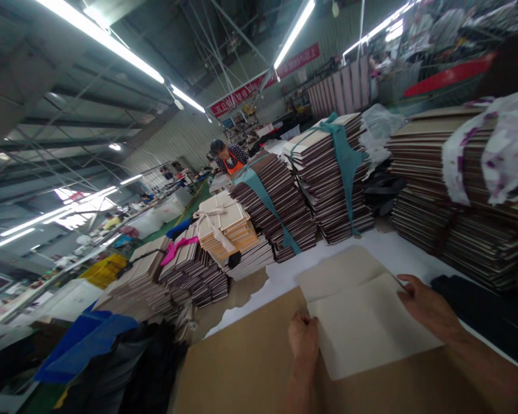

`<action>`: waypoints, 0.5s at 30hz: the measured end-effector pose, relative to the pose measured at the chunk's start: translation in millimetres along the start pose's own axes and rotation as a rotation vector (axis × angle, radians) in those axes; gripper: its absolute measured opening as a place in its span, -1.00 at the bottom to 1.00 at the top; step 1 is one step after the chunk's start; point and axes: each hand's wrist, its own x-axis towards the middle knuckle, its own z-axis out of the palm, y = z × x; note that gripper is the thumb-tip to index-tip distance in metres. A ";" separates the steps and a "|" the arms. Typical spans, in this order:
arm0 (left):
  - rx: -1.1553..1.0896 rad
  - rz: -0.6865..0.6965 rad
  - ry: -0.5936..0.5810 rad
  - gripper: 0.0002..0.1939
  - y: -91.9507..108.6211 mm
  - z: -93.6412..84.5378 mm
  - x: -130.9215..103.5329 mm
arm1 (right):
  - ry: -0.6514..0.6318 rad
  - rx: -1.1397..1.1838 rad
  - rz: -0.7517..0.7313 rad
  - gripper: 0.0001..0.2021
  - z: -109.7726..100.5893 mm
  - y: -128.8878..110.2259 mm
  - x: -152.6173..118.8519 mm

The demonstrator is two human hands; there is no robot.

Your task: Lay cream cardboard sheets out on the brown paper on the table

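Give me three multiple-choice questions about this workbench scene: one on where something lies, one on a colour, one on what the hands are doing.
1. Where does the pale sheet lie?
A. on the brown board
B. on top of a stack
C. on the floor

2. What colour is the strap around the tall dark stack behind the sheet?
A. yellow
B. teal
C. red

3. How do the hands meet the sheet?
A. both lifted clear of it
B. only the left touches it
C. one at each side edge

Answers:
1. A: the sheet rests flat on the brown board in front of the person.
2. B: a teal band wraps that stack from top to bottom.
3. C: the left hand is at the sheet's left edge and the right hand at its right edge.
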 end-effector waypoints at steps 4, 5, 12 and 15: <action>-0.044 -0.005 -0.009 -0.80 -9.4 2.1 -12.5 | -0.067 0.039 0.055 -0.55 -5.8 4.1 -5.5; -0.050 -0.004 -0.011 -0.80 -10.6 2.8 -13.6 | -0.074 0.046 0.059 -0.55 -7.0 4.3 -4.8; -0.052 0.019 -0.013 -0.80 -9.3 3.3 -10.4 | -0.094 0.031 0.028 -0.62 -8.5 5.3 7.5; -0.038 0.020 -0.019 -0.79 -9.0 4.8 -10.3 | -0.076 0.002 -0.018 -0.70 -4.5 10.3 13.7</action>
